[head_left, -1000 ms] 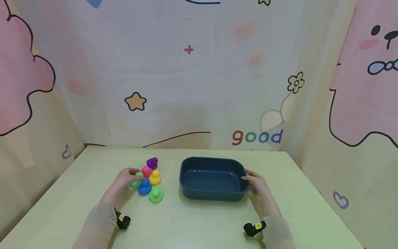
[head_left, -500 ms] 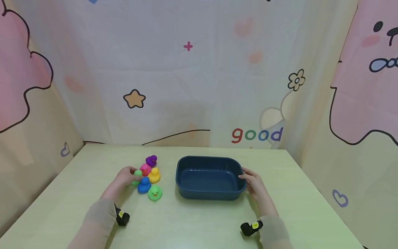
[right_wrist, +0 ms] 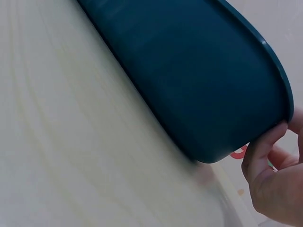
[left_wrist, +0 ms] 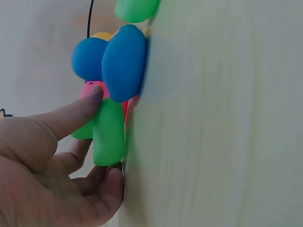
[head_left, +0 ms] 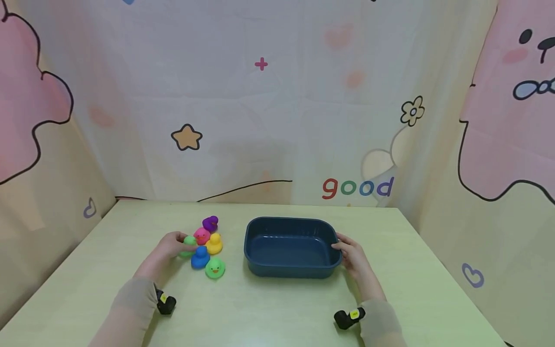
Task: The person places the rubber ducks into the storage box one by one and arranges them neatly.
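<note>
In the head view, my left hand (head_left: 172,245) is at the left edge of a cluster of small rubber ducks, pinching a green duck (left_wrist: 109,135) between thumb and fingers. A blue duck (head_left: 200,258), a pink duck (head_left: 202,236), a yellow duck (head_left: 214,244) and a purple duck (head_left: 210,223) crowd beside it. Nearest the front sits a second green duck (head_left: 215,268), its face turned toward me. On the right, my right hand (head_left: 353,253) grips the short end of a dark blue rectangular basin (head_left: 291,271), thumb over the rim and other fingers outside.
Everything stands on a pale wooden table (head_left: 260,313). A printed curtain (head_left: 225,96) rises behind the table's back edge and along both sides. Each wrist carries a black camera (head_left: 349,318).
The basin has slid slightly left with my right hand on it. My left hand and the green duck it pinches have shifted a little left, away from the blue duck. The head view has tilted slightly.
</note>
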A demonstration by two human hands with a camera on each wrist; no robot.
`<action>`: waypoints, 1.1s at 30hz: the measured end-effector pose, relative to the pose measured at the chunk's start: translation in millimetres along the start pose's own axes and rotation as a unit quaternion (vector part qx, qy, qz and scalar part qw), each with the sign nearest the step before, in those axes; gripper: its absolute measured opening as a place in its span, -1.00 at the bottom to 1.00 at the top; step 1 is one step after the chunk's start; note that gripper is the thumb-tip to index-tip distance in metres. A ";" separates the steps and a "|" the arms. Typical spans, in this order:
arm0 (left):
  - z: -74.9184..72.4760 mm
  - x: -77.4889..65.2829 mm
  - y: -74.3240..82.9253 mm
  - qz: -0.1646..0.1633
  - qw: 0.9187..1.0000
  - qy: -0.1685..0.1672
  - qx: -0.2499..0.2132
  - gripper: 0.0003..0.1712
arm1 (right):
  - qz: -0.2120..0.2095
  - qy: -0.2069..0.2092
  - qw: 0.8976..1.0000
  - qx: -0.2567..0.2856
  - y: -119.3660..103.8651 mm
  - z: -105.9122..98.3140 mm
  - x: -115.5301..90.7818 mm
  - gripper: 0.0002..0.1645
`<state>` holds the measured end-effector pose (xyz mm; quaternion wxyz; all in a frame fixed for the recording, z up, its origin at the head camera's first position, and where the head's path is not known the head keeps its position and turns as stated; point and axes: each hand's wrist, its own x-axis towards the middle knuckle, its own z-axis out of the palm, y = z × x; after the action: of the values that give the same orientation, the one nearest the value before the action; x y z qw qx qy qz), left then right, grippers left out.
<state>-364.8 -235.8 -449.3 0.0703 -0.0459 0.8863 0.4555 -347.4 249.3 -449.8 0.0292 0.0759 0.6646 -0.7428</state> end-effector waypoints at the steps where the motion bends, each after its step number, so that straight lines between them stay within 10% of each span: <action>1: -1.1 -0.6 0.3 -0.005 1.000 -0.001 -0.006 -0.31 | 0.001 0.001 1.000 0.002 0.4 -0.4 0.3 -0.29; 18: -13.4 -32.9 35.2 0.033 0.989 -0.043 -0.135 -0.20 | -0.005 -0.002 1.000 0.018 0.0 -2.3 -1.1 -0.29; 33: 4.0 -33.8 54.2 0.103 0.959 -0.133 -0.230 -0.27 | -0.002 -0.006 1.000 0.029 -0.4 -0.4 -2.3 -0.28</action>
<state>-339.0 -200.5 -402.6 0.1281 0.0915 0.7404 0.6535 -345.1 249.6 -449.1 0.0295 0.0710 0.6424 -0.7625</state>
